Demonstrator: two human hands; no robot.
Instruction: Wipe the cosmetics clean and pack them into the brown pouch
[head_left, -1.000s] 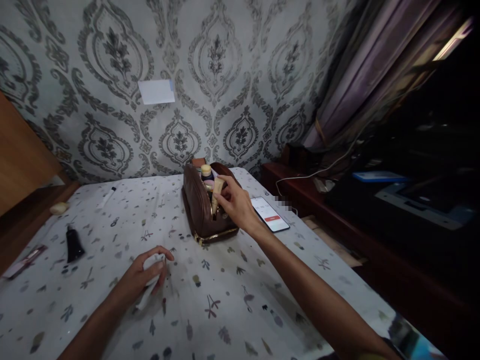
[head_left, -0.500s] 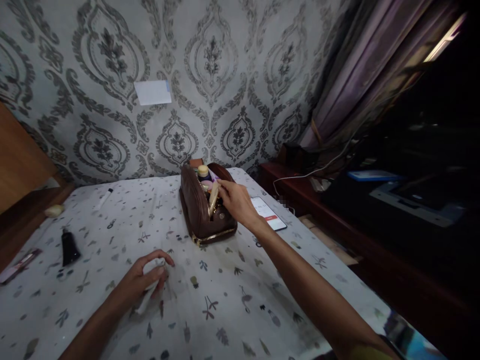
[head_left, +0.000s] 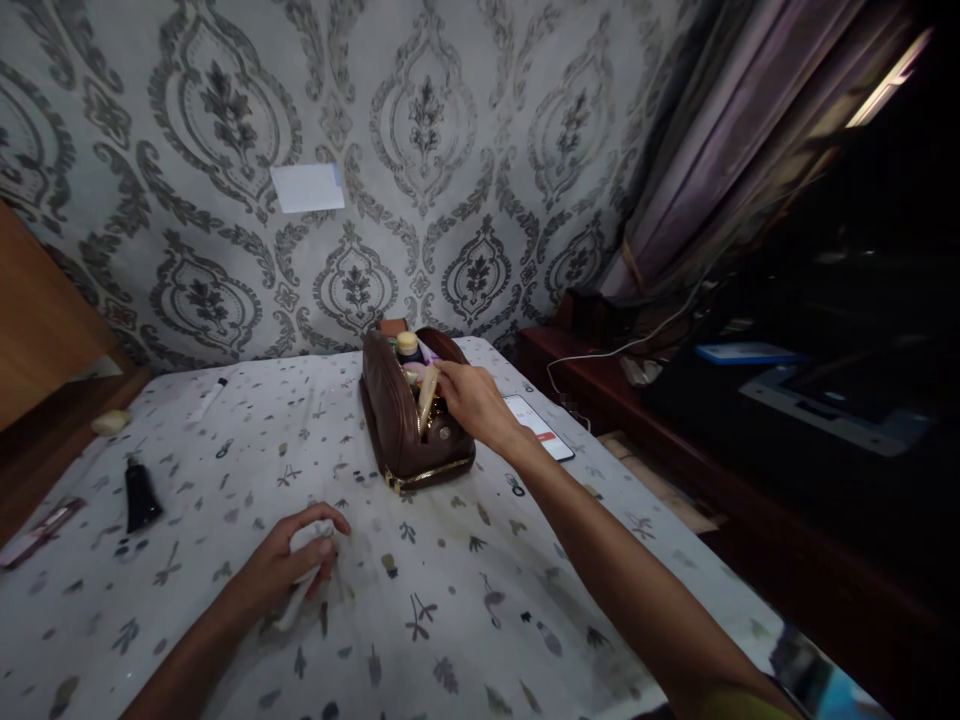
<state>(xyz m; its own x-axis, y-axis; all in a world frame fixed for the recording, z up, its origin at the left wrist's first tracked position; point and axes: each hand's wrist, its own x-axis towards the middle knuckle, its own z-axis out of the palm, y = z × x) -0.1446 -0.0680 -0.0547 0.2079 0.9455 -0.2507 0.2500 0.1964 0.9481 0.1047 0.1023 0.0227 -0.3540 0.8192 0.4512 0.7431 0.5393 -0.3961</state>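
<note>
A brown zippered bag (head_left: pixel 391 410) stands unzipped on the patterned white cloth, with a yellow-capped bottle (head_left: pixel 407 345) and other small items inside. At the bag's opening, my right hand (head_left: pixel 472 400) has its fingers closed against a pale beige tube (head_left: pixel 428 388); its fingertips are partly hidden, and whether it grips the tube is unclear. Lower left, over the cloth, my left hand (head_left: pixel 300 555) is wrapped round a crumpled white item (head_left: pixel 309 555), perhaps a tissue or wipe.
Behind the bag's right side lies a phone (head_left: pixel 541 430) with a lit screen. On the left are a black tube (head_left: pixel 140 495), a thin white tube (head_left: pixel 208 400), a pinkish packet (head_left: pixel 41 530) and a pale oval object (head_left: pixel 110 422). A dark red ledge (head_left: pixel 622 400) runs along the right.
</note>
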